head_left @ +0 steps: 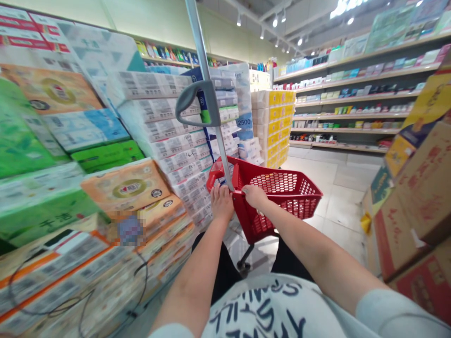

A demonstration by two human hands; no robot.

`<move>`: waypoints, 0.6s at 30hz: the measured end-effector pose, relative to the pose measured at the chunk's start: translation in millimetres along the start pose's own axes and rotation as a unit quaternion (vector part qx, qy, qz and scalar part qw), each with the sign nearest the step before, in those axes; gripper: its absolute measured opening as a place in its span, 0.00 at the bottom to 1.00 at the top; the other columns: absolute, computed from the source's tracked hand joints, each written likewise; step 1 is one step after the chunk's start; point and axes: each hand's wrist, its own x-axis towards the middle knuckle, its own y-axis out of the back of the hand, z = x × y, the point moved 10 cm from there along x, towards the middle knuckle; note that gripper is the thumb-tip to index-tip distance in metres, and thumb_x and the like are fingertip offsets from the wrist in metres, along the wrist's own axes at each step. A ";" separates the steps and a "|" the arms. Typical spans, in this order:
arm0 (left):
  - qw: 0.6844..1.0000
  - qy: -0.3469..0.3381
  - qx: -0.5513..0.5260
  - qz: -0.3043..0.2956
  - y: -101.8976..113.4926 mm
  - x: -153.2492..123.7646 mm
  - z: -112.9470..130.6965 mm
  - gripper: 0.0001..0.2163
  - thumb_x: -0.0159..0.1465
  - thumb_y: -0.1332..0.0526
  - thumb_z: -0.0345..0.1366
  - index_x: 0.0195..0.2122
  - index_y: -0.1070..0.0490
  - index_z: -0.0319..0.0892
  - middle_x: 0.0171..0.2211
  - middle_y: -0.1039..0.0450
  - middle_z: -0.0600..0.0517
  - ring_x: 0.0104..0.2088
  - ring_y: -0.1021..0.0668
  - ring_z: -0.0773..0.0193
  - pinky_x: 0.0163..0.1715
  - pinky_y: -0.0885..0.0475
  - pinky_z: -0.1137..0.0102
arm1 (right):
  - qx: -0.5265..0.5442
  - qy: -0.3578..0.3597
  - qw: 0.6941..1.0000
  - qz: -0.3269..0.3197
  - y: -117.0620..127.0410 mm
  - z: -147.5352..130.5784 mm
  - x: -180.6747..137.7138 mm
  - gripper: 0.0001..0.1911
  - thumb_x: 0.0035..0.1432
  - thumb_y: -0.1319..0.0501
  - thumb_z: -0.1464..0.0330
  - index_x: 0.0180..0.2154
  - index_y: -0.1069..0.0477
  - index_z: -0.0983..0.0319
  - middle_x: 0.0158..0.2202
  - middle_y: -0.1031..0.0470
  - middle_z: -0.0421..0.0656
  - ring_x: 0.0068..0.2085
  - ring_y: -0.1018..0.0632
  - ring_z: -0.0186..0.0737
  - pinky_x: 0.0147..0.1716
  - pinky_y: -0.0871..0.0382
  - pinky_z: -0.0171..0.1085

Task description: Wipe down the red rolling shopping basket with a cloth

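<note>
Left hand (pixel 221 203) and right hand (pixel 254 195) — both clasp rim of red lattice-plastic basket (pixel 299 195).

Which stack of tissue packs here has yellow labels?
The tall stack beyond the red basket, at the aisle's edge. Its packs show bright yellow faces; the nearer stacks on the left show white, blue, green and orange.

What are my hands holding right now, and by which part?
The red basket, by its near rim, either side of the grey handle pole. The right hand closes on the rim; the left hand lies over it, clasp unclear.
</note>
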 end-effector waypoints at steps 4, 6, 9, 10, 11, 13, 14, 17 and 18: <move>1.000 -0.008 0.007 -0.002 -0.2 0.3 1.5 0.18 0.68 0.54 0.36 0.54 0.35 0.37 0.56 0.32 0.42 0.64 0.41 0.51 0.65 0.49 0.51 | -0.020 0.088 0.988 0.127 7.5 -7.8 -26.5 0.25 0.59 0.52 0.77 0.58 0.38 0.65 0.54 0.32 0.53 0.55 0.33 0.46 0.55 0.40 0.44; 1.000 -0.014 0.008 0.000 0.0 -0.8 2.1 0.18 0.69 0.54 0.36 0.54 0.34 0.37 0.56 0.32 0.42 0.64 0.41 0.51 0.65 0.49 0.51 | -0.016 0.096 0.985 0.145 5.1 -0.8 -35.1 0.26 0.59 0.52 0.78 0.59 0.40 0.67 0.56 0.34 0.53 0.57 0.36 0.45 0.57 0.43 0.44; 1.000 -0.016 0.009 0.007 0.9 -1.0 2.1 0.18 0.69 0.54 0.37 0.54 0.34 0.36 0.56 0.32 0.42 0.64 0.40 0.51 0.65 0.48 0.51 | 0.007 0.073 0.995 0.071 1.7 14.8 -22.4 0.22 0.58 0.50 0.76 0.53 0.33 0.62 0.48 0.28 0.48 0.50 0.30 0.42 0.51 0.37 0.39; 1.000 -0.014 0.009 0.008 1.0 -0.5 2.1 0.18 0.69 0.54 0.36 0.54 0.34 0.36 0.56 0.32 0.42 0.64 0.40 0.51 0.65 0.48 0.51 | 0.015 0.060 0.997 0.036 0.8 19.3 -15.9 0.19 0.58 0.49 0.75 0.50 0.31 0.60 0.45 0.27 0.45 0.47 0.28 0.41 0.48 0.35 0.37; 1.000 -0.013 0.009 0.007 0.9 0.1 2.4 0.18 0.69 0.54 0.36 0.54 0.34 0.36 0.56 0.32 0.41 0.64 0.40 0.51 0.65 0.48 0.51 | 0.022 0.048 0.999 0.006 0.2 22.5 -10.7 0.17 0.58 0.48 0.75 0.48 0.30 0.58 0.43 0.26 0.44 0.45 0.27 0.40 0.45 0.34 0.36; 1.000 -0.011 0.007 0.004 0.7 1.1 3.1 0.18 0.68 0.53 0.36 0.54 0.34 0.35 0.56 0.32 0.41 0.64 0.41 0.51 0.65 0.49 0.52 | 0.025 0.037 0.999 -0.008 1.1 23.9 -7.2 0.16 0.58 0.48 0.74 0.46 0.30 0.58 0.43 0.26 0.44 0.44 0.27 0.40 0.44 0.34 0.36; 1.000 -0.010 0.007 0.003 0.8 1.2 3.6 0.18 0.68 0.53 0.36 0.55 0.34 0.34 0.56 0.32 0.41 0.64 0.41 0.51 0.65 0.49 0.52 | 0.020 0.040 0.999 0.010 2.7 22.2 -9.2 0.18 0.58 0.48 0.75 0.48 0.31 0.59 0.44 0.26 0.45 0.45 0.28 0.41 0.45 0.35 0.37; 1.000 -0.012 0.007 0.000 1.8 -0.2 4.5 0.19 0.68 0.54 0.36 0.57 0.36 0.36 0.59 0.34 0.43 0.65 0.42 0.52 0.65 0.50 0.53 | -0.008 0.059 0.993 0.098 5.9 15.1 -24.6 0.24 0.56 0.49 0.77 0.56 0.36 0.64 0.50 0.30 0.51 0.51 0.32 0.45 0.52 0.39 0.41; 1.000 -0.015 0.007 -0.001 2.0 -0.7 4.9 0.19 0.68 0.54 0.35 0.57 0.36 0.36 0.60 0.35 0.44 0.66 0.43 0.52 0.66 0.51 0.53 | -0.017 0.060 0.992 0.112 4.8 14.6 -28.6 0.26 0.56 0.50 0.78 0.57 0.38 0.66 0.51 0.31 0.52 0.52 0.33 0.46 0.53 0.40 0.42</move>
